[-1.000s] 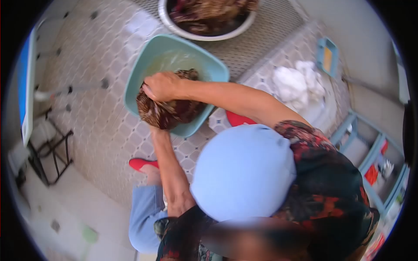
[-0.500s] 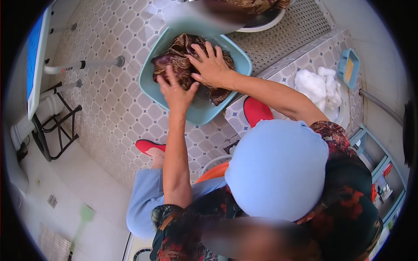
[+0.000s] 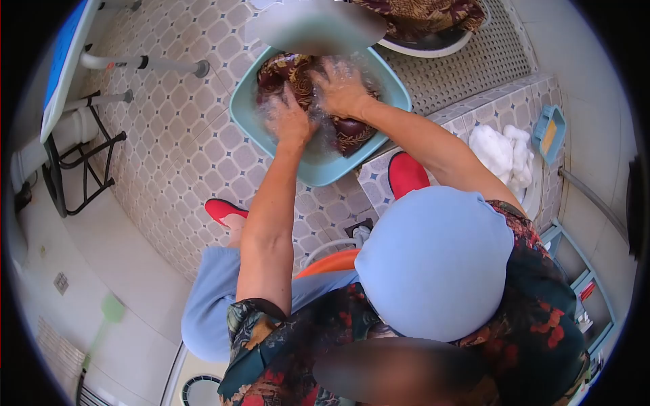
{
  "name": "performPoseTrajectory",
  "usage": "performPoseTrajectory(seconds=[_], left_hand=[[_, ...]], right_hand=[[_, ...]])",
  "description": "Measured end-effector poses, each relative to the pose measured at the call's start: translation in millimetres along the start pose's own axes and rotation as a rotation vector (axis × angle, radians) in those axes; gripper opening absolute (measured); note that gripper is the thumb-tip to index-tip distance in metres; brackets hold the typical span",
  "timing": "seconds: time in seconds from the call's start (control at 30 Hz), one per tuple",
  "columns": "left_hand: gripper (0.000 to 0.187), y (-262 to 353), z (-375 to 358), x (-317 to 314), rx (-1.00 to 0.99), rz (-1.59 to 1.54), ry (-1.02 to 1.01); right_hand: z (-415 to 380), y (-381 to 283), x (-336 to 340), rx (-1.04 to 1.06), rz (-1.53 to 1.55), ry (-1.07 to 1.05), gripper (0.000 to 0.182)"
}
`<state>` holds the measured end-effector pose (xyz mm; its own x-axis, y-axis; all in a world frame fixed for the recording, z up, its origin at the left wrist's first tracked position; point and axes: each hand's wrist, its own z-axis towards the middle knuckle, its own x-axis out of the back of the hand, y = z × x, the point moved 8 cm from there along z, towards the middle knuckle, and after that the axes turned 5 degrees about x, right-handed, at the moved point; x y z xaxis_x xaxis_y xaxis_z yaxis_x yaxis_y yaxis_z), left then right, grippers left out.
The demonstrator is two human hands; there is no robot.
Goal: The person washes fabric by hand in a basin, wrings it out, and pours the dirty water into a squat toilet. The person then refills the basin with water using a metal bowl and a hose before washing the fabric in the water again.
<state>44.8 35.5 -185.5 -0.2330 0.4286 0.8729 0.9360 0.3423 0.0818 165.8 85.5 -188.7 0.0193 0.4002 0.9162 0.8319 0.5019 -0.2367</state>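
Dark red patterned cloth point(image 3: 352, 135) lies in water in a light blue-green basin point(image 3: 319, 177) on the tiled floor. My left hand point(image 3: 290, 122) is inside the basin on the left, fingers spread against the cloth, with splashing water over the fingertips. To its right, my right hand point(image 3: 340, 89) presses on the cloth, its fingers apart and partly under the water. Neither hand grips the cloth. A blurred patch hides the basin's top edge.
Behind the basin, a white-rimmed tub point(image 3: 433, 51) holds more patterned cloth. White towels point(image 3: 502, 154) lie on the tiled ledge at right, near a small blue tray point(image 3: 549, 134). A black metal frame point(image 3: 84, 162) stands at left.
Both hands have gone down from above the cloth into the water, which now splashes around the fingers. The view has shifted, so the basin appears a little farther right and up.
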Motion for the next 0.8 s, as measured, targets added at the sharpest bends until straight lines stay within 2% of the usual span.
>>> performPoseTrajectory(seconds=[0.1, 0.17, 0.23, 0.27, 0.37, 0.4, 0.43, 0.5, 0.57, 0.63, 0.67, 0.73, 0.77, 0.8], left_hand=[[0.118, -4.8, -2.9, 2.5, 0.009, -0.012, -0.044], [0.121, -12.9, -10.3, 1.1, 0.015, -0.029, -0.051], [0.124, -17.9, -26.3, 9.7, -0.096, -0.410, 0.146], [0.124, -19.9, -33.7, 9.3, -0.130, -0.503, 0.217], [0.128, -22.8, -56.6, 5.2, -0.067, -0.568, 0.246], [0.130, -22.1, -61.8, -1.0, -0.057, -0.564, 0.230], [0.130, -25.0, -65.1, -3.9, -0.045, -0.564, 0.234], [0.129, -18.3, -71.4, -25.5, -0.076, -0.660, -0.025], [0.125, -10.2, -81.3, -21.5, -0.100, -0.564, 0.066], [0.114, -13.1, -78.0, -30.2, 0.057, -0.432, -0.042], [0.114, -13.8, -78.4, -28.0, 0.063, -0.433, -0.036], [0.098, -20.3, -74.6, -24.4, 0.108, -0.698, -0.025], [0.098, -24.9, -71.7, -24.9, 0.109, -0.697, -0.019], [0.087, -28.9, -69.4, -7.4, 0.030, -0.763, 0.132]], right_hand=[[3.5, 3.2, 2.4, 0.013, 0.072, -0.007, 0.075], [3.4, 3.7, 10.7, -0.018, -0.022, -0.079, 0.076], [7.5, 6.5, 1.9, -0.002, -0.020, -0.069, 0.076], [9.4, 11.0, -4.2, -0.006, -0.021, -0.060, 0.076], [10.1, 17.3, 0.0, 0.057, 0.069, 0.009, 0.074], [7.3, 18.1, 4.4, 0.080, 0.057, 0.098, 0.069], [7.3, 21.2, 2.8, 0.092, 0.059, 0.096, 0.069], [9.8, 25.6, 2.4, 0.110, 0.209, 0.087, 0.063], [2.2, 19.3, 6.7, 0.114, 0.150, 0.167, 0.057], [-11.5, 8.1, 28.3, 0.109, 0.017, 0.333, 0.053], [-17.9, 3.2, 32.6, 0.117, 0.018, 0.335, 0.053], [-30.5, -4.5, 46.8, 0.203, 0.213, 0.402, 0.049], [-35.8, -4.4, 48.7, 0.207, 0.213, 0.406, 0.049], [-40.8, -12.2, 50.7, 0.336, 0.275, 0.390, 0.049]])
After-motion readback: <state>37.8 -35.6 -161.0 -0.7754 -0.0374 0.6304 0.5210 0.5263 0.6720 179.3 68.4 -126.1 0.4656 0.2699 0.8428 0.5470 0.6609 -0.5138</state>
